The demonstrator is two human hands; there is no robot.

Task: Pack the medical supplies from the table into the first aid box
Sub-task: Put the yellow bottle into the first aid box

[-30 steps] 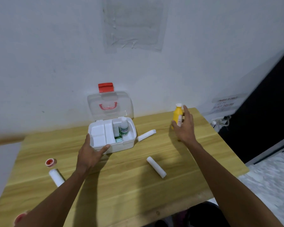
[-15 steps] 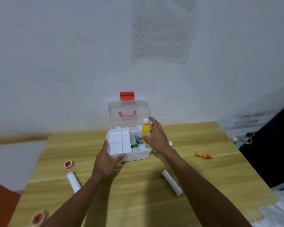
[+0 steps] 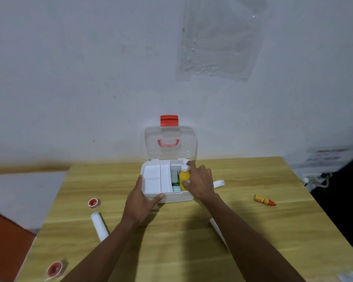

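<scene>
The white first aid box (image 3: 169,198) stands open at the back middle of the wooden table (image 3: 183,251), its clear lid (image 3: 170,143) upright with a red latch. My right hand (image 3: 200,183) grips a yellow bottle (image 3: 184,177) with a white cap, upright inside the box's right compartment. My left hand (image 3: 140,202) holds the box's front left corner, thumb along the front wall. A white inner tray (image 3: 156,178) fills the box's left half.
White bandage rolls lie at left (image 3: 99,226), under my right forearm (image 3: 215,225) and behind my right hand (image 3: 219,183). Two red tape rolls sit at left (image 3: 94,202) and near the front left edge (image 3: 55,269). A small yellow-red tube (image 3: 264,200) lies at right.
My right hand picked up the yellow bottle at the table's right, carried it left and lowered it into the box's right compartment. My left hand stayed on the box. The view shifted.
</scene>
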